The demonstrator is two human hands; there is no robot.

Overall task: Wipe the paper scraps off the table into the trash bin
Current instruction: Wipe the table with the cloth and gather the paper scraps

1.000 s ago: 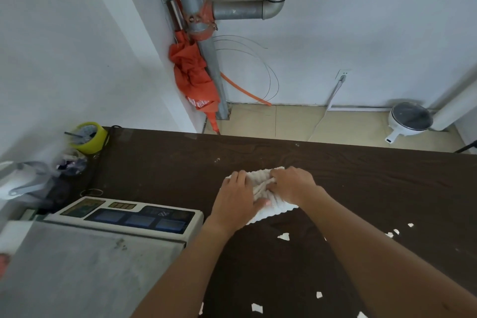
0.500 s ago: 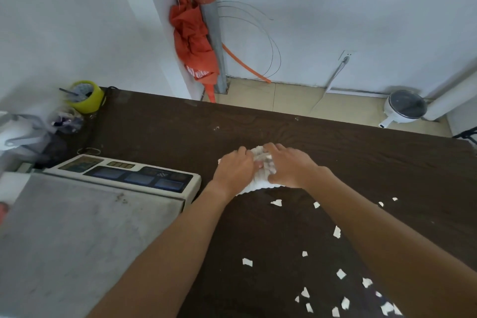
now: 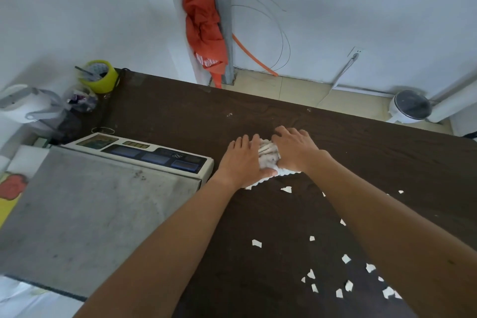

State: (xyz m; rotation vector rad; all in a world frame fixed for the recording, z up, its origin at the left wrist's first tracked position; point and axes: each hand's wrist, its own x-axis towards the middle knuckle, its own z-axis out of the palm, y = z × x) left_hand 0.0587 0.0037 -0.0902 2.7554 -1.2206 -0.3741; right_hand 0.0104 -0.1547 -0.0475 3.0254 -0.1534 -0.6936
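A white ribbed cloth (image 3: pixel 268 156) lies bunched on the dark brown table (image 3: pixel 167 116), near its middle. My left hand (image 3: pixel 242 157) presses on the cloth's left side and my right hand (image 3: pixel 294 148) on its right side, both gathering it between them. Several small white paper scraps (image 3: pixel 346 259) are scattered on the table nearer to me, between and under my forearms, with one scrap (image 3: pixel 286 189) just below the cloth. No trash bin is in view.
A weighing scale (image 3: pixel 93 204) with a steel platform fills the table's left. A yellow tape roll (image 3: pixel 99 77) and a white kettle (image 3: pixel 25 107) stand at the far left corner. Beyond the table's far edge are the tiled floor, a pipe with an orange umbrella (image 3: pixel 204 31) and a white pot (image 3: pixel 410 107).
The view has tilted down, so more scraps show near me. My hands have pushed the cloth together into a tighter bunch between them.
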